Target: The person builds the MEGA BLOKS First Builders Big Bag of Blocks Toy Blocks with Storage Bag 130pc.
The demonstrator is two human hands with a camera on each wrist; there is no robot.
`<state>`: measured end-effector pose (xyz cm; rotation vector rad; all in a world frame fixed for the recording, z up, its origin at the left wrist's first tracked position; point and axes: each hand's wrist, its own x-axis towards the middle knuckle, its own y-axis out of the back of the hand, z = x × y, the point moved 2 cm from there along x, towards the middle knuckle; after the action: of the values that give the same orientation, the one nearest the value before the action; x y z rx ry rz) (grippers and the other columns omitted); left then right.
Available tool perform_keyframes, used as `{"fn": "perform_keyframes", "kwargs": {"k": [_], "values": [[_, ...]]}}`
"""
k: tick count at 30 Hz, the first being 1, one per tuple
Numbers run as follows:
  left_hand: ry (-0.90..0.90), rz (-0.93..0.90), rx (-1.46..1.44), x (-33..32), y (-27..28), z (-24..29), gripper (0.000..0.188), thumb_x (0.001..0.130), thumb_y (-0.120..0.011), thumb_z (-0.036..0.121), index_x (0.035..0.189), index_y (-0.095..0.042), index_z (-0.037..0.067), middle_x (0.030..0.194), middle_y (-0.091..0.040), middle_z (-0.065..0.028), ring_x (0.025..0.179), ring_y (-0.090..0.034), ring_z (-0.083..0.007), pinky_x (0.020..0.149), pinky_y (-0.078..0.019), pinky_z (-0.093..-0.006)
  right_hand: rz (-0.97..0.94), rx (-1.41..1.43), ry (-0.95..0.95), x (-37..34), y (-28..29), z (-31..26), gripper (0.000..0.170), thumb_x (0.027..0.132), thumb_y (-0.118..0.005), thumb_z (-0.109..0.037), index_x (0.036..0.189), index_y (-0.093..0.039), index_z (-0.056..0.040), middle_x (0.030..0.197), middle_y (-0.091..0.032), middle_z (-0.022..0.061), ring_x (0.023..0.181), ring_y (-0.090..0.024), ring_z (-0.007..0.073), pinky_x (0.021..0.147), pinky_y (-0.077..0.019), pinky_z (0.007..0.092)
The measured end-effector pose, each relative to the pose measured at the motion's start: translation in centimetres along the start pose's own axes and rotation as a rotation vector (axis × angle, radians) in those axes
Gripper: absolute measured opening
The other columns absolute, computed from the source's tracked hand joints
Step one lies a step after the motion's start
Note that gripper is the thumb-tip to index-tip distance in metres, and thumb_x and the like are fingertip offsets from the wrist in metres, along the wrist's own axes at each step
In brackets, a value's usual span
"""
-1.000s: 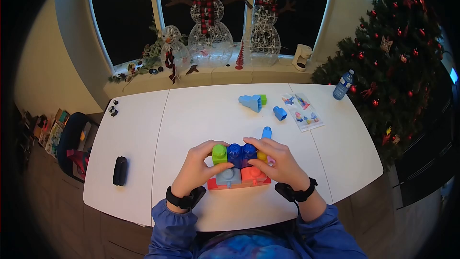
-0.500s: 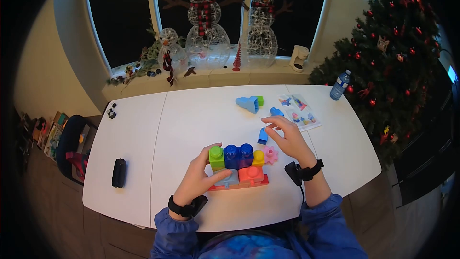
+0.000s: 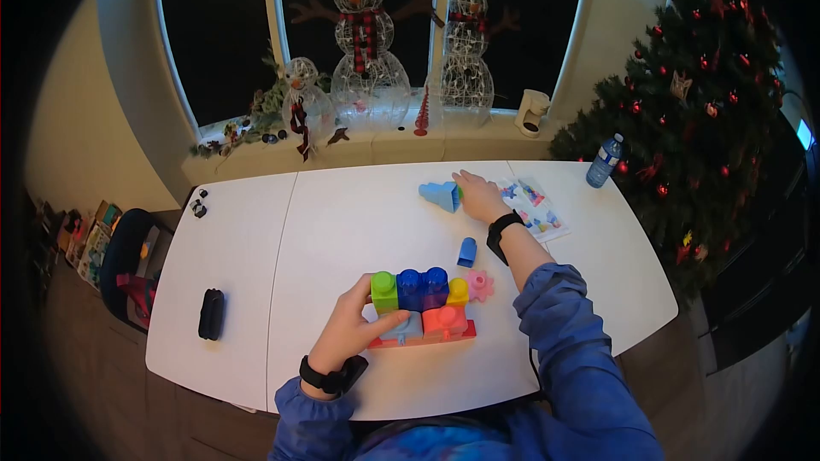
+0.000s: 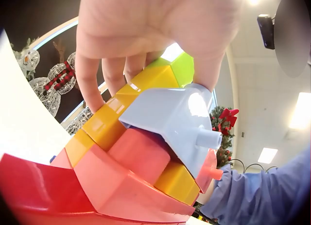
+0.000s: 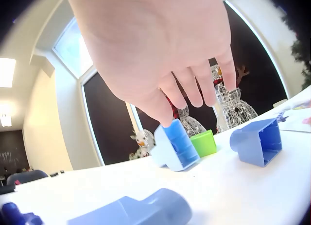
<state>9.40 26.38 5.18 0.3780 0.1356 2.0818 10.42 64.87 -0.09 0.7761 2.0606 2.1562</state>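
My left hand [image 3: 346, 333] grips the left end of a toy block build [image 3: 424, 292] on the white table. Its thumb lies in front and its fingers behind. Green, dark blue, yellow, light blue and coral blocks rest on a red base [image 4: 39, 186]; a pink gear [image 3: 480, 285] is at the right end. My right hand [image 3: 481, 198] reaches across to the far side. In the right wrist view its fingers hang spread above a green block [image 5: 204, 143], thumb tip right at the light blue cone-shaped block [image 5: 175, 147]. Nothing shows in its grasp.
One blue block [image 3: 466, 253] lies between the build and my right forearm; another blue block [image 5: 257, 141] shows beside the green one. A picture sheet [image 3: 538, 209] and water bottle [image 3: 605, 160] are at the back right. A black case [image 3: 211, 314] lies left.
My right hand has left the build and moved forward to the far blocks, passing the nearer blue block. The left hand still holds the build.
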Motion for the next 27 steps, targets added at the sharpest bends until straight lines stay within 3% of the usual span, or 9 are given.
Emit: {"fn": "perform_keyframes", "kwargs": {"k": [4,10,13,16,19,22,27], "values": [[-0.012,0.007,-0.012,0.0,0.0,-0.2,0.045,0.088,-0.082,0.011,0.126,-0.059,0.003,0.111,-0.069,-0.0054,0.104,-0.065,-0.0154,0.098,-0.0506,-0.0326,-0.092,0.011,0.024,1.8,-1.1,0.0,0.044,0.092,-0.061,-0.009,0.135,-0.058,-0.0165,0.127,-0.068,0.0081,0.123,-0.063,0.0299,0.096,-0.0490,0.0533],[-0.027,0.011,-0.028,-0.1,-0.1,-0.1,0.045,0.088,-0.083,0.011,0.126,-0.059,0.003,0.111,-0.069,-0.0053,0.104,-0.064,-0.0155,0.098,-0.0501,-0.0325,-0.163,-0.033,-0.067,1.0,0.2,0.4,0.034,0.088,-0.064,-0.009,0.122,-0.061,-0.0132,0.116,-0.069,0.0139,0.113,-0.068,0.0329,0.089,-0.0519,0.0500],[-0.025,0.014,-0.025,-0.1,-0.1,0.0,0.045,0.088,-0.083,0.012,0.125,-0.060,0.003,0.111,-0.069,-0.0053,0.104,-0.064,-0.0156,0.098,-0.0502,-0.0325,0.046,0.170,-0.109,-1.0,4.0,-0.3,0.041,0.084,-0.069,-0.006,0.124,-0.061,-0.0096,0.114,-0.068,0.0174,0.105,-0.069,0.0366,0.087,-0.0541,0.0492],[-0.027,0.015,-0.021,0.0,-0.1,0.0,0.045,0.088,-0.083,0.013,0.125,-0.060,0.003,0.110,-0.069,-0.0053,0.103,-0.065,-0.0157,0.098,-0.0508,-0.0326,0.189,0.537,-0.008,-3.9,8.9,-2.5,0.054,0.081,-0.073,-0.003,0.133,-0.058,-0.0062,0.111,-0.066,0.0180,0.100,-0.069,0.0348,0.088,-0.0565,0.0439],[-0.038,0.015,-0.019,0.1,-0.1,-0.1,0.045,0.088,-0.083,0.014,0.125,-0.059,0.003,0.110,-0.070,-0.0053,0.104,-0.065,-0.0158,0.097,-0.0515,-0.0327,0.176,0.812,0.090,-8.0,12.9,-5.1,0.061,0.083,-0.075,-0.002,0.141,-0.055,-0.0051,0.112,-0.064,0.0159,0.100,-0.069,0.0289,0.093,-0.0566,0.0391],[-0.040,0.008,-0.007,0.1,0.0,-0.2,0.045,0.088,-0.083,0.015,0.125,-0.059,0.003,0.110,-0.070,-0.0052,0.104,-0.066,-0.0159,0.097,-0.0520,-0.0327,0.142,1.290,0.106,-12.3,15.1,-7.5,0.056,0.087,-0.073,0.001,0.140,-0.057,-0.0056,0.114,-0.064,0.0126,0.106,-0.067,0.0249,0.094,-0.0561,0.0347],[-0.035,0.010,-0.005,0.2,0.0,-0.4,0.045,0.089,-0.083,0.015,0.126,-0.059,0.003,0.111,-0.069,-0.0048,0.104,-0.066,-0.0154,0.097,-0.0519,-0.0328,0.151,1.142,0.282,-16.5,15.8,-8.9,0.053,0.087,-0.075,0.002,0.137,-0.060,-0.0057,0.117,-0.064,0.0136,0.109,-0.066,0.0264,0.095,-0.0562,0.0349]]}}
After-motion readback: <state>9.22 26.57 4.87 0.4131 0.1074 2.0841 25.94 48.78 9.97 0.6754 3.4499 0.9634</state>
